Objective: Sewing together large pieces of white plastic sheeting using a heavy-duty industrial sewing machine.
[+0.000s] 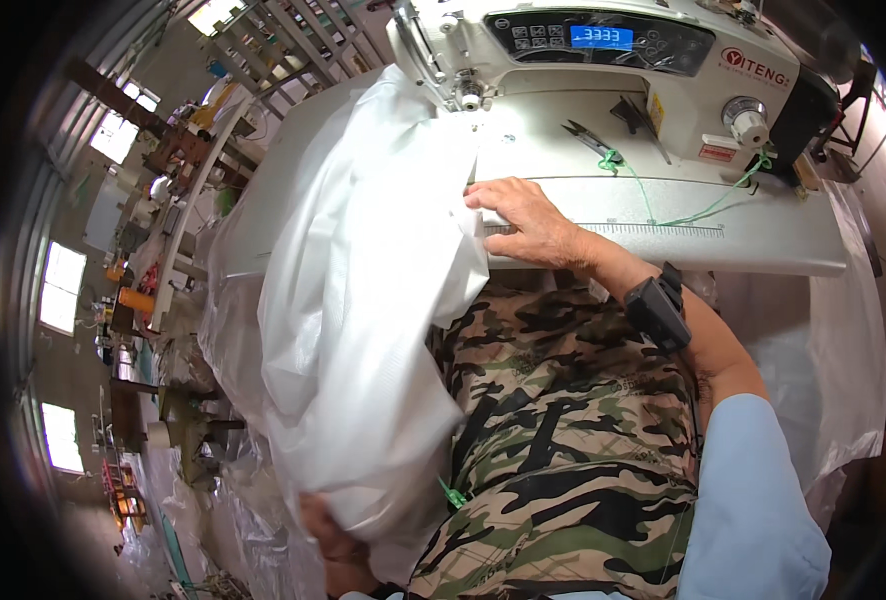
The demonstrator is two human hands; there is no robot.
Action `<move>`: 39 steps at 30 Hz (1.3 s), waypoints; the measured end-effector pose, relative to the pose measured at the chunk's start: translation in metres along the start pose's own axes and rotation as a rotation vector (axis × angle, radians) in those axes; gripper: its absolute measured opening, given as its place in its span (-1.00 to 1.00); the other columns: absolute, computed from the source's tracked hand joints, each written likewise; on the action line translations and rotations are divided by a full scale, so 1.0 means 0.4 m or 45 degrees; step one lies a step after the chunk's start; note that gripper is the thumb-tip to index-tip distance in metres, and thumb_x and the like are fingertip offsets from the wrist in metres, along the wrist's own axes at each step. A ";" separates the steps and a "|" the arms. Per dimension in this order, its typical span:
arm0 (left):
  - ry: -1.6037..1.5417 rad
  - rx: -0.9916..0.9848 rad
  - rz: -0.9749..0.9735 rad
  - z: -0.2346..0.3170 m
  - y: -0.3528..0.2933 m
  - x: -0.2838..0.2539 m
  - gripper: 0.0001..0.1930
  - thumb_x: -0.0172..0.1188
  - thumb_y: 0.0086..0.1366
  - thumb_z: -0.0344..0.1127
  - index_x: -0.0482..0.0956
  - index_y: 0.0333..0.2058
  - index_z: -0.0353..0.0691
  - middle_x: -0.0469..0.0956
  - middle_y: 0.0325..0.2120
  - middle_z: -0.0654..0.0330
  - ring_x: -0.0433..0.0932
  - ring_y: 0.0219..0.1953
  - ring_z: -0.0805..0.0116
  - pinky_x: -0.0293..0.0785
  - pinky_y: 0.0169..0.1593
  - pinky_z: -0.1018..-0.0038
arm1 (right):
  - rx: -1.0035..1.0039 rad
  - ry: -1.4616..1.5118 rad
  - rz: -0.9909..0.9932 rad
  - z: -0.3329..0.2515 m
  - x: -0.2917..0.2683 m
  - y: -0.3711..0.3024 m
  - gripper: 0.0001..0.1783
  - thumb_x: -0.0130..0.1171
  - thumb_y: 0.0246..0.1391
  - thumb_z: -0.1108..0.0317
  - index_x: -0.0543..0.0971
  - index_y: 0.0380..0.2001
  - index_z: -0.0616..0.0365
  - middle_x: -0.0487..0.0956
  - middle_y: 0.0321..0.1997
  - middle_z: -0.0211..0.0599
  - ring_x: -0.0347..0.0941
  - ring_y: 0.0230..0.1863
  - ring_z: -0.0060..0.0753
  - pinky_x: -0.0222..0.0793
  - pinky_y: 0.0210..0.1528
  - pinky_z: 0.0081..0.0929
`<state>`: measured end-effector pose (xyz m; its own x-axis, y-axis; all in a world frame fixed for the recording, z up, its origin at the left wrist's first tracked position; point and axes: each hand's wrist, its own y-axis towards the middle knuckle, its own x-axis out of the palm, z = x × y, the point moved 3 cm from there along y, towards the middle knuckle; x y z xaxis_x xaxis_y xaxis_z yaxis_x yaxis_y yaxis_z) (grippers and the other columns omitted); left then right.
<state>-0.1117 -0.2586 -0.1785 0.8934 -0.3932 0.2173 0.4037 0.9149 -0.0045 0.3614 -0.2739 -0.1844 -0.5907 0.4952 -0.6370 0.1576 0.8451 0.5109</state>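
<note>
A large white sheet of thin fabric (363, 270) hangs in folds from the sewing machine bed, over the table's front edge and down past my left side. At the fabric's right edge, just below the needle area (471, 100), my right hand (533, 222) grips it with bent fingers, the thumb lower down and a little apart. Low in the view, my left hand (338, 535) is against the fabric's bottom part; it is blurred and its fingers are partly hidden. The white sewing machine (603, 75) has a lit blue display on its head.
Thread snips (593, 142) tied with green cord lie on the machine bed, beside a dark slim tool (643, 128). A ruler strip (653, 230) runs along the table's front. Clear plastic sheeting (848, 350) hangs at the right. A slatted metal rack (283, 45) stands behind left.
</note>
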 end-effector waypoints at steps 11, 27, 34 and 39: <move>-0.110 -0.180 0.141 0.156 0.147 0.056 -0.43 -0.06 0.41 0.00 0.31 0.18 -0.38 0.43 0.08 -0.06 0.49 0.07 0.08 0.48 0.09 0.17 | 0.585 1.272 0.027 -0.119 -0.026 -0.119 -0.69 0.19 0.16 0.23 0.58 -0.23 0.30 0.61 -0.36 -0.39 0.49 -0.37 -0.64 0.42 -0.32 -0.58; 0.028 -0.605 -0.133 -0.116 0.136 -0.052 -0.70 0.05 0.37 -0.36 0.52 -0.07 -0.51 0.64 -0.21 0.03 0.64 -0.23 0.35 0.57 -0.13 0.50 | 0.561 0.649 0.107 -0.313 0.009 -0.258 -0.63 0.23 0.15 0.21 0.50 -0.15 0.31 0.52 -0.41 -0.23 0.44 -0.45 -0.46 0.38 -0.37 -0.51; 0.984 -0.192 -0.039 -0.042 0.141 -0.050 -0.70 0.14 0.33 -0.31 0.52 -0.09 -0.45 0.62 -0.24 0.10 0.62 -0.25 0.40 0.55 -0.15 0.48 | 0.455 1.026 -0.123 -0.346 0.241 -0.250 -0.43 0.24 0.10 0.06 0.49 -0.02 0.35 0.51 -0.13 0.02 0.44 -0.02 -0.11 0.34 0.07 -0.32; 1.653 1.167 -0.062 0.142 0.138 0.233 -0.71 0.30 0.22 -0.26 0.56 -0.20 -0.36 0.61 -0.36 0.16 0.57 -0.35 0.39 0.47 -0.22 0.50 | -0.182 0.703 -0.251 -0.464 0.225 -0.260 -0.66 0.16 0.13 0.18 0.54 -0.33 0.33 0.54 -0.52 0.04 0.50 -0.41 0.22 0.44 -0.30 -0.06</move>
<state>-0.0170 -0.2394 -0.1032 0.6312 0.2087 -0.7470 0.6142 0.4537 0.6457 0.1448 -0.3547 -0.1878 -0.9276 0.1219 -0.3531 -0.0818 0.8561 0.5104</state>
